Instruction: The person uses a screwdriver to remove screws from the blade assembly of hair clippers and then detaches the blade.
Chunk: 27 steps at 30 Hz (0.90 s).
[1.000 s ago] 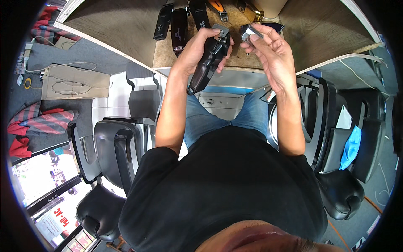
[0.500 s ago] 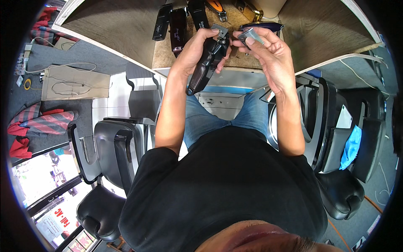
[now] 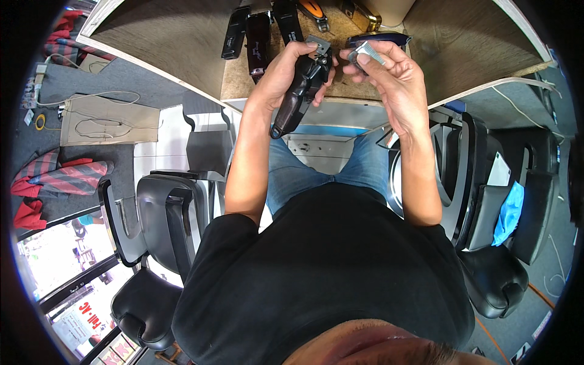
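My left hand [image 3: 277,82] is closed around a dark hair clipper [image 3: 298,97], its thumb near the metal plate [image 3: 319,45] at the clipper's top end. The clipper is tilted, with its lower end toward me. Between the thumb and fingers of my right hand [image 3: 398,76] is a toothed metal clipper blade [image 3: 368,53], apart from the clipper and to its right. The fingers partly cover the blade's dark underside.
On the wooden shelf [image 3: 237,85] lie several more clippers, among them a black one [image 3: 235,33], a dark glossy one [image 3: 258,45] and an orange one [image 3: 314,13]. A gold trimmer [image 3: 361,15] lies behind. Black chairs [image 3: 167,213] stand on both sides.
My right hand has shifted very slightly to the right with the blade, and its fingers have turned a little. The left hand and clipper stay in place.
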{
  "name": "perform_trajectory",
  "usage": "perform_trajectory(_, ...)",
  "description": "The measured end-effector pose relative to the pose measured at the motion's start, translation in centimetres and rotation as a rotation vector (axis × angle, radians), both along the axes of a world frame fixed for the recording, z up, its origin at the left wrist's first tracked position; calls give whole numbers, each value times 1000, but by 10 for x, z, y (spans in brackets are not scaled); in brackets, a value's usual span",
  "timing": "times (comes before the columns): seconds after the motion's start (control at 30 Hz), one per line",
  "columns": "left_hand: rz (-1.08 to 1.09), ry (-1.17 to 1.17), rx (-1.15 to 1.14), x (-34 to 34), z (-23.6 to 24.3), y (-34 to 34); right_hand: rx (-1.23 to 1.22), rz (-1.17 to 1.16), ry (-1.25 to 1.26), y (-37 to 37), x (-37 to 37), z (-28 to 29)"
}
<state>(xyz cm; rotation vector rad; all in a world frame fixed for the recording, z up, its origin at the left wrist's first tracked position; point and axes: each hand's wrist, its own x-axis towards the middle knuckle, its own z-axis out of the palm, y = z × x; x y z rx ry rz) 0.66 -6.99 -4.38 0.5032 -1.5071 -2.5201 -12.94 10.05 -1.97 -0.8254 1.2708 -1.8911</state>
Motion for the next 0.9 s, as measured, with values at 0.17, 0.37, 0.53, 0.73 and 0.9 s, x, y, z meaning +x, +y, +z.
perform_trajectory(0.17, -35, 55, -9, -3, -4, 0, 6, -4, -14, 2, -5, -7)
perform_trajectory(0.37, -22, 27, 11, 5, -8, -5, 99, -35, 74, -1, 2, -5)
perform_trajectory(0.53, -39, 45, -13, -5, 0, 4, 69, -61, 110, -1, -3, -10)
perform_trajectory(0.73, -84, 73, -41, 0, -7, -5, 118, 2, 22, -6, 4, 2)
perform_trajectory(0.9, -65, 32, 14, 0, -3, -1, 201, 28, 178, -1, 9, 3)
